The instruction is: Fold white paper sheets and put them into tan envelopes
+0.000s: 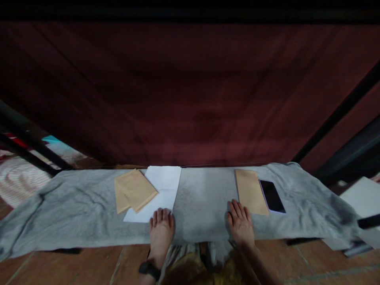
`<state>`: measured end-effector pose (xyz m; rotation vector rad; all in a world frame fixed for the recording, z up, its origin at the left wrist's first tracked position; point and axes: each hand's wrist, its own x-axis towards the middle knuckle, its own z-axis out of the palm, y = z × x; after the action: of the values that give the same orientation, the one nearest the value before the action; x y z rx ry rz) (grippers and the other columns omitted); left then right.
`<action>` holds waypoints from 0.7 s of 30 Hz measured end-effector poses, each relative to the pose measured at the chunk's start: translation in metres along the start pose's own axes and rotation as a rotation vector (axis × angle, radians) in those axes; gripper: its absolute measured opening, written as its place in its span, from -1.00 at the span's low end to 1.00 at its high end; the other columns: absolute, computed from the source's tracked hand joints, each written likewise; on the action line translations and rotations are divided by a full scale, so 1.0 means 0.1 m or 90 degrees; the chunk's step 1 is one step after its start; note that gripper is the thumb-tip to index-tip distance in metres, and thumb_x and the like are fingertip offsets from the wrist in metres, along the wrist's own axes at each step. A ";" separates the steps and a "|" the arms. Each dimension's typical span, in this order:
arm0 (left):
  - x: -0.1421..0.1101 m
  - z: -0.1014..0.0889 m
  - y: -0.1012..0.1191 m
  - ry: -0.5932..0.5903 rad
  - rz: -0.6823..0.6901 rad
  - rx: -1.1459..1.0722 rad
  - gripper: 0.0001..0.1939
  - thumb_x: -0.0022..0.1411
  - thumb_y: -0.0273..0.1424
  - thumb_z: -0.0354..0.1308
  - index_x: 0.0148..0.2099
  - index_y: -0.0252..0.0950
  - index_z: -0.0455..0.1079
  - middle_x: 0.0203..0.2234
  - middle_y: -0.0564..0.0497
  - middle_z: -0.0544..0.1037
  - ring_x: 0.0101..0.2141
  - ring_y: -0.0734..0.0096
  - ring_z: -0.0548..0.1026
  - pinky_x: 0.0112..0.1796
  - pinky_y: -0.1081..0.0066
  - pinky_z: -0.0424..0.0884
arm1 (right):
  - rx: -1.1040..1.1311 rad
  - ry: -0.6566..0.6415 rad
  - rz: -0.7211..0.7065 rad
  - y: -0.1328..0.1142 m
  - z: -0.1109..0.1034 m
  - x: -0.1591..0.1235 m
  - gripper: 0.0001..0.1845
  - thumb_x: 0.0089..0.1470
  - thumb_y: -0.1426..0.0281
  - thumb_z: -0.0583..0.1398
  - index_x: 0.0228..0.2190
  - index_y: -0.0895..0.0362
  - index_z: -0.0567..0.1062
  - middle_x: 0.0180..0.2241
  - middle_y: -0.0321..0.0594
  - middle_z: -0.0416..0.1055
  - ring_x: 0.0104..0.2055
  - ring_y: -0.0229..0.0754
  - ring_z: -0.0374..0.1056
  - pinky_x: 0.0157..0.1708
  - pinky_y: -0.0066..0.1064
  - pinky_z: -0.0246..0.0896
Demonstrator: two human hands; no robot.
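Note:
My left hand (pixel 161 229) lies flat, palm down, its fingertips over the lower edge of the white paper sheets (pixel 162 180). Two brown envelopes (pixel 137 190) overlap each other and partly cover the left side of that paper. On the right, my right hand (pixel 241 223) rests palm down with fingers out on the grey cloth (pixel 204 206). Its fingertips are beside the lower left of a single brown envelope (pixel 251 192). A dark-screened phone (pixel 272 196) in a lilac case lies just right of that envelope. Neither hand grips anything.
The grey cloth covers a narrow bench or table, wrinkled at both ends. A dark red curtain-like sheet (pixel 190 99) hangs behind it. Black bars (pixel 341 114) stand at the sides. Striped fabric (pixel 22 180) lies at far left, a white object (pixel 360 198) at far right. The floor is tiled (pixel 97 265).

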<state>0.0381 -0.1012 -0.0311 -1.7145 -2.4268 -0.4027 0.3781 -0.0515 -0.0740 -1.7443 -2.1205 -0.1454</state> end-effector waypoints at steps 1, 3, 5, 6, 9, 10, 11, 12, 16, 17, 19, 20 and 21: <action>0.02 -0.03 0.00 -0.007 -0.011 -0.025 -0.61 0.38 -0.44 -0.06 0.09 -0.30 0.52 0.10 -0.21 0.56 0.13 0.06 0.48 0.15 0.05 0.36 | 0.002 0.002 0.001 0.00 0.00 0.00 -0.46 0.33 0.29 -0.03 0.26 0.10 0.37 0.30 -0.09 0.28 0.37 0.05 0.11 0.35 0.05 -0.14; 0.07 -0.10 -0.01 -0.042 -0.046 -0.103 -0.64 0.36 -0.47 -0.04 0.04 -0.26 0.54 0.03 -0.14 0.61 0.05 0.15 0.56 0.08 0.18 0.43 | 0.003 0.005 0.004 -0.01 0.00 0.00 -0.46 0.33 0.30 -0.03 0.25 0.11 0.38 0.30 -0.08 0.29 0.36 0.05 0.11 0.35 0.05 -0.14; 0.14 -0.16 -0.06 -0.082 -0.083 -0.172 -0.66 0.36 -0.47 -0.02 0.02 -0.26 0.55 -0.05 -0.12 0.65 -0.06 0.20 0.62 -0.02 0.27 0.48 | 0.000 0.004 0.004 -0.01 -0.01 0.00 -0.46 0.32 0.30 -0.03 0.25 0.10 0.38 0.30 -0.09 0.29 0.36 0.05 0.12 0.35 0.05 -0.15; 0.18 -0.19 -0.10 -0.096 -0.097 -0.191 -0.68 0.37 -0.45 0.00 0.02 -0.27 0.55 -0.08 -0.12 0.67 -0.11 0.20 0.64 -0.07 0.30 0.49 | -0.003 0.003 0.004 -0.01 -0.01 0.00 -0.46 0.32 0.31 -0.04 0.25 0.10 0.38 0.30 -0.09 0.29 0.36 0.05 0.13 0.35 0.05 -0.15; 0.26 -0.24 -0.21 -0.116 -0.130 -0.198 -0.73 0.36 -0.38 0.08 -0.03 -0.33 0.56 -0.20 -0.15 0.70 -0.20 0.14 0.66 -0.21 0.32 0.51 | -0.007 0.002 0.004 -0.02 -0.01 0.00 -0.46 0.33 0.30 -0.05 0.25 0.11 0.38 0.30 -0.10 0.29 0.35 0.05 0.13 0.36 0.03 -0.17; 0.27 -0.26 -0.24 -0.123 -0.139 -0.196 -0.74 0.35 -0.35 0.10 -0.07 -0.34 0.56 -0.26 -0.15 0.70 -0.23 0.12 0.67 -0.26 0.33 0.51 | -0.008 0.001 0.004 -0.02 -0.01 0.00 -0.46 0.33 0.30 -0.05 0.25 0.13 0.37 0.30 -0.09 0.29 0.35 0.05 0.13 0.36 0.03 -0.17; 0.28 -0.27 -0.26 -0.132 -0.145 -0.195 -0.75 0.34 -0.32 0.13 -0.11 -0.34 0.56 -0.30 -0.14 0.70 -0.26 0.11 0.67 -0.29 0.33 0.50 | -0.008 -0.001 0.004 -0.02 -0.01 0.00 -0.46 0.34 0.29 -0.05 0.25 0.14 0.37 0.30 -0.09 0.28 0.35 0.05 0.13 0.36 0.03 -0.18; 0.27 -0.29 -0.28 -0.140 -0.143 -0.195 -0.76 0.33 -0.30 0.15 -0.13 -0.33 0.56 -0.32 -0.13 0.70 -0.28 0.12 0.67 -0.31 0.34 0.49 | -0.008 -0.002 0.004 -0.02 -0.01 0.00 -0.46 0.34 0.29 -0.05 0.25 0.14 0.38 0.30 -0.09 0.28 0.36 0.05 0.12 0.36 0.03 -0.18; 0.19 -0.36 -0.29 -0.162 -0.072 -0.200 -0.78 0.28 -0.34 0.18 -0.06 -0.27 0.53 -0.12 -0.10 0.68 -0.12 0.17 0.64 -0.14 0.35 0.48 | -0.006 -0.009 0.005 -0.02 -0.02 0.00 -0.47 0.33 0.30 -0.04 0.24 0.13 0.39 0.31 -0.10 0.28 0.36 0.05 0.11 0.35 0.03 -0.16; 0.17 -0.38 -0.30 -0.170 -0.044 -0.198 -0.77 0.28 -0.37 0.17 -0.04 -0.26 0.51 -0.06 -0.10 0.65 -0.08 0.19 0.62 -0.09 0.36 0.47 | -0.007 -0.010 0.006 -0.02 -0.02 0.00 -0.47 0.33 0.31 -0.04 0.24 0.13 0.39 0.30 -0.10 0.28 0.37 0.04 0.11 0.35 0.03 -0.16; 0.16 -0.43 -0.30 -0.198 0.001 -0.177 -0.77 0.28 -0.42 0.14 -0.03 -0.25 0.50 -0.02 -0.09 0.63 -0.06 0.23 0.61 -0.07 0.37 0.46 | -0.008 -0.012 0.007 -0.02 -0.02 0.00 -0.46 0.33 0.31 -0.04 0.25 0.13 0.38 0.31 -0.10 0.27 0.37 0.04 0.10 0.35 0.03 -0.16; 0.16 -0.45 -0.29 -0.211 0.014 -0.156 -0.77 0.29 -0.42 0.12 -0.04 -0.25 0.50 -0.04 -0.09 0.64 -0.08 0.24 0.62 -0.07 0.37 0.46 | -0.008 -0.012 0.007 -0.02 -0.02 0.00 -0.46 0.33 0.32 -0.03 0.25 0.13 0.37 0.31 -0.10 0.27 0.37 0.04 0.10 0.35 0.02 -0.16; 0.16 -0.48 -0.28 -0.212 0.022 -0.132 -0.77 0.30 -0.41 0.11 -0.03 -0.24 0.51 -0.07 -0.09 0.64 -0.10 0.23 0.62 -0.07 0.35 0.47 | -0.007 -0.011 0.008 -0.02 -0.02 0.00 -0.46 0.33 0.32 -0.03 0.25 0.12 0.37 0.31 -0.10 0.27 0.37 0.04 0.09 0.35 0.02 -0.17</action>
<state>0.0049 -0.1095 0.0153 -2.0539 -2.6562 -0.4048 0.3764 -0.0527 -0.0719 -1.7710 -2.1245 -0.1389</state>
